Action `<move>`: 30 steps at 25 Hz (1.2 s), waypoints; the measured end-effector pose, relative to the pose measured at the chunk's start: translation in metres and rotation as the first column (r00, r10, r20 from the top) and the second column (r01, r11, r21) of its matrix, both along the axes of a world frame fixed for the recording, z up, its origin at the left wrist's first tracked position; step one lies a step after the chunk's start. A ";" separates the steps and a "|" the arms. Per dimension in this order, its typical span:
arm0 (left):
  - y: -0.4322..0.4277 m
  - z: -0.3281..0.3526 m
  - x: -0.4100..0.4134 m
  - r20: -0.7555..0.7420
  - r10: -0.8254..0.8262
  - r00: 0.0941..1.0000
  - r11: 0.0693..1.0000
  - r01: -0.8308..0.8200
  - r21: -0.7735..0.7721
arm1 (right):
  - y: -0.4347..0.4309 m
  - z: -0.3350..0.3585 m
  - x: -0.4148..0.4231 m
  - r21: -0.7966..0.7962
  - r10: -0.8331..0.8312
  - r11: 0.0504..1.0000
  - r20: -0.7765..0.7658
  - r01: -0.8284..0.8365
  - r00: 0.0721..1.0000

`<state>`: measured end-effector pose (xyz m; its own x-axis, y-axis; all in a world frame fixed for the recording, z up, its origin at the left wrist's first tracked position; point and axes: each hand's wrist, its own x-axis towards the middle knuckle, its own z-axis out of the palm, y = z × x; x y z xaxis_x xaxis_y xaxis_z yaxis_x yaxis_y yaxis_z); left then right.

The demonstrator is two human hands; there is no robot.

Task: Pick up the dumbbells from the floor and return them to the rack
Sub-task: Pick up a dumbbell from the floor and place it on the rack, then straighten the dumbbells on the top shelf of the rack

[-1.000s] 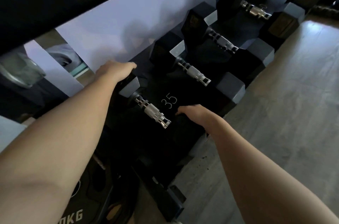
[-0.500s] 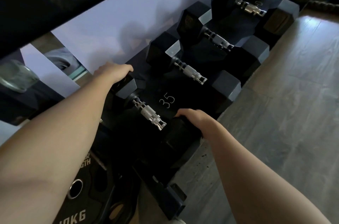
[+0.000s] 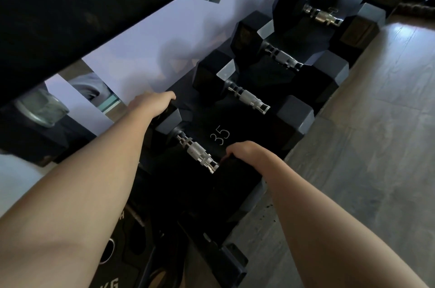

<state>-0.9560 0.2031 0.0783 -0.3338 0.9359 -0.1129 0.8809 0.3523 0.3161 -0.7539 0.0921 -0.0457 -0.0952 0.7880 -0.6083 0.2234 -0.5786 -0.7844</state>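
Head view, the only view. Nearest dumbbell (image 3: 200, 154) sits on the rack (image 3: 233, 261) at its near end, in the slot marked "35" (image 3: 219, 135), first in a row of hex dumbbells that runs toward the rack's far end; next one along (image 3: 249, 99) lies parallel, just beside it. Long axis of the nearest dumbbell runs from the wall-side edge of the rack to the floor-side edge, knurled chrome handle bare between the two heads. Left hand (image 3: 150, 104) is cupped over the wall-side head, fingers curled down its far face; right hand (image 3: 249, 154) is cupped over the floor-side head, fingers folded over its top edge. Both hands are narrow, closed on a head each, neither on the handle. Each hand sits at one end of the axis, so neither is nearer. Judgement: the dumbbell looks racked and is being seated or squared in its slot; any final nudge would be along or across that axis. Wood floor (image 3: 376, 146) alongside shows no loose dumbbell in frame. Weight plate (image 3: 110, 264) below the rack's near corner, partly hidden.
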 end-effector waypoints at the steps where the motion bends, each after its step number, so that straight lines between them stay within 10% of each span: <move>1: 0.000 -0.001 -0.001 0.010 0.009 1.000 1.000 -0.009 0.001 | 0.000 0.000 -0.001 0.000 -0.006 1.000 -0.010 0.006 1.000; 10: -0.010 0.000 0.050 0.084 0.085 0.993 0.976 -0.100 0.192 | -0.017 0.031 0.050 0.093 -0.206 0.968 -0.237 0.234 0.949; 15: -0.037 0.003 0.155 0.231 -0.246 0.941 0.939 0.173 0.297 | -0.042 0.073 0.136 0.125 -0.387 0.890 -0.298 0.438 0.873; 22: -0.112 0.008 0.349 0.331 -0.678 0.656 0.733 0.639 0.233 | -0.159 0.126 0.307 0.465 -0.793 0.576 0.118 0.673 0.597; 30: -0.266 0.194 0.493 0.222 -0.898 0.380 0.440 0.763 0.473 | -0.344 0.333 0.412 0.692 -0.749 0.651 0.652 0.314 0.116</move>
